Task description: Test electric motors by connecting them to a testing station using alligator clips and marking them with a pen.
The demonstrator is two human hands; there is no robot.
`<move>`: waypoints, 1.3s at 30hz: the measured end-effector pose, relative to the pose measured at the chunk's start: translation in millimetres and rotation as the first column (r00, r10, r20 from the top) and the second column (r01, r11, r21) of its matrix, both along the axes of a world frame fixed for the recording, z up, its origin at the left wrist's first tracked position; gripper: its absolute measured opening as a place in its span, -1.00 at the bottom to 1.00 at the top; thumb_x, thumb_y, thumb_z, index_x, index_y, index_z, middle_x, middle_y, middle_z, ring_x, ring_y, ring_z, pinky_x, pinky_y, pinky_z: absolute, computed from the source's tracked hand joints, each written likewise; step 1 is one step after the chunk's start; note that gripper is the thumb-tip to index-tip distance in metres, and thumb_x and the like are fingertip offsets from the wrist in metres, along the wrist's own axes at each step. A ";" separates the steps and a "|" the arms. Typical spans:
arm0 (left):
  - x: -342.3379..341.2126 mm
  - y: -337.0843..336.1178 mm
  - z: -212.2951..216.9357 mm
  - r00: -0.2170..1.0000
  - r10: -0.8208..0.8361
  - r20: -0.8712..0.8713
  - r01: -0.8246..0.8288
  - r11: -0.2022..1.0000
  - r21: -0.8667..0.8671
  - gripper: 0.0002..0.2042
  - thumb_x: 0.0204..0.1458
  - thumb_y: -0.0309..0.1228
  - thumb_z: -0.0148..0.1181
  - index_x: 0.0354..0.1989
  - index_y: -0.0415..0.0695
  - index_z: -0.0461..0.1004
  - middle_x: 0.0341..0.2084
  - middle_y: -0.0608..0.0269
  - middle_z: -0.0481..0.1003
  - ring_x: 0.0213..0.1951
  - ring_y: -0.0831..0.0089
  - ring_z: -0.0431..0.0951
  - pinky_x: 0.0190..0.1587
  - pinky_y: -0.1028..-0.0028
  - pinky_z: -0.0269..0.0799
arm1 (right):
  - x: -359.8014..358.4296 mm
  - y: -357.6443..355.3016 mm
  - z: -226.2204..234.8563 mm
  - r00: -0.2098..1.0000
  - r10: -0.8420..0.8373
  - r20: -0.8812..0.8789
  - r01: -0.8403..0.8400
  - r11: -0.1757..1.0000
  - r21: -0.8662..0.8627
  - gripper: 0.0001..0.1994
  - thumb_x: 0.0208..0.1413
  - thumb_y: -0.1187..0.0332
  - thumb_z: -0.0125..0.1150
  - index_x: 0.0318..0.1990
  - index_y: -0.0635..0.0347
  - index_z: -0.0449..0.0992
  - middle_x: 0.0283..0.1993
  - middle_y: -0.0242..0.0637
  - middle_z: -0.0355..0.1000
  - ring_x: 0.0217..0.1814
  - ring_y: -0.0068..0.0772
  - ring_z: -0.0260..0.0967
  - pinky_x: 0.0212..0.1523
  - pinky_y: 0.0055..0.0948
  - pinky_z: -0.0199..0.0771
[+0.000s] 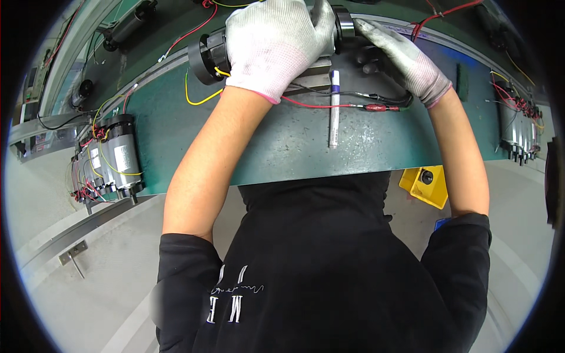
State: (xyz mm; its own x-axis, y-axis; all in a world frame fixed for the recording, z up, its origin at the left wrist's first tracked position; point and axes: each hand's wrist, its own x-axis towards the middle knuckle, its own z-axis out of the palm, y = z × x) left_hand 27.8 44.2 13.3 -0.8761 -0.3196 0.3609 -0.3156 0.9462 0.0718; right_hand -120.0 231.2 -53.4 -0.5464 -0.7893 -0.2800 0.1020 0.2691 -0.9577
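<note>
A dark cylindrical motor with a black ribbed end cap is held across the far part of the green work mat, resting on what appears to be a grey metal block. The left hand in a white knit glove is wrapped over the middle of the motor body, fingers closed around it. The right hand in a grey-palmed glove is laid against the motor's right end, near a black ring; whether its fingers are closed on that end cannot be told, since the fingertips are hidden behind the part. Red, black and yellow leads trail from the motor toward the person, and a white marker pen with a purple cap lies on the mat just below it, untouched. Finished silver-and-black motors are grouped at the left edge of the mat, and a yellow plastic bin is seen below the right edge. The step in hand is judged to be fitting or checking the motor's right end while the body is steadied. A firm left-hand hold and careful alignment at the right end would be called for next, with the leads kept from being pinched.
</note>
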 end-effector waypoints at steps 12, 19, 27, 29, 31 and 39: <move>-9.6 2.0 -9.2 1.000 0.010 0.003 -0.010 0.999 -0.039 -0.56 0.33 -0.06 0.13 -0.42 -0.18 0.68 -0.51 -0.02 0.67 -0.39 0.03 0.73 -0.23 0.10 0.64 | -8.2 -5.5 1.5 0.966 0.010 0.259 0.022 0.992 -0.121 -0.60 0.48 0.10 0.25 0.30 0.11 0.58 -0.01 -0.36 0.61 -0.11 -0.55 0.56 -0.02 -0.42 0.72; -14.9 -3.0 -22.6 0.994 -0.026 -0.107 0.022 0.999 -0.046 -0.54 0.29 -0.01 0.16 -0.47 -0.13 0.69 -0.54 0.02 0.66 -0.42 0.05 0.73 -0.26 0.07 0.62 | -20.4 0.4 -7.0 0.930 0.041 0.364 -0.009 0.996 -0.091 -0.54 0.52 0.10 0.17 0.39 0.16 0.48 0.18 -0.29 0.60 0.10 -0.37 0.58 0.20 -0.21 0.63; -15.1 -2.7 -16.4 0.994 -0.009 -0.113 0.005 0.999 -0.035 -0.56 0.27 0.01 0.17 -0.46 -0.10 0.67 -0.52 0.03 0.66 -0.39 0.06 0.73 -0.22 0.07 0.59 | -13.6 -4.3 -2.6 0.899 0.025 0.437 0.053 0.985 -0.165 -0.69 0.43 0.18 0.33 0.20 0.08 0.63 -0.03 -0.40 0.63 -0.17 -0.55 0.56 -0.13 -0.43 0.65; -14.0 -2.4 -14.2 0.992 -0.012 -0.125 0.009 1.000 -0.028 -0.57 0.27 0.00 0.18 -0.46 -0.09 0.65 -0.52 0.04 0.65 -0.38 0.07 0.72 -0.21 0.08 0.58 | -7.9 -4.1 7.0 0.893 -0.023 0.450 0.081 0.991 -0.111 -0.68 0.42 0.20 0.34 0.22 0.08 0.61 -0.03 -0.41 0.63 -0.17 -0.56 0.55 -0.14 -0.45 0.64; -13.9 -2.5 -14.0 0.983 -0.020 -0.180 0.013 0.999 -0.040 -0.58 0.26 0.00 0.19 -0.46 -0.09 0.64 -0.52 0.04 0.64 -0.38 0.08 0.71 -0.20 0.09 0.57 | -4.2 -1.2 12.8 0.910 -0.044 0.412 0.094 0.990 -0.103 -0.68 0.41 0.21 0.34 0.22 0.08 0.61 -0.03 -0.42 0.62 -0.17 -0.57 0.55 -0.14 -0.45 0.63; -0.6 -0.4 -2.9 0.998 0.009 -0.067 -0.008 1.000 0.020 -0.63 0.26 -0.06 0.23 -0.39 -0.12 0.63 -0.45 0.02 0.64 -0.31 0.06 0.71 -0.14 0.08 0.59 | -25.1 2.3 155.2 0.194 -0.195 -0.961 0.055 0.981 -0.188 -0.37 0.27 0.39 0.35 0.49 0.23 0.36 0.35 0.03 0.53 0.36 -0.03 0.53 0.35 -0.24 0.53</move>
State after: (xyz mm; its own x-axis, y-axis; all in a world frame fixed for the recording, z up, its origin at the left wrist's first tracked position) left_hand 27.2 43.8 10.5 -0.8476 -0.3345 0.4120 -0.3173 0.9417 0.1118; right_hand -145.1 233.5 101.8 -0.4234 -0.6626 0.6178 -0.9036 0.2597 -0.3408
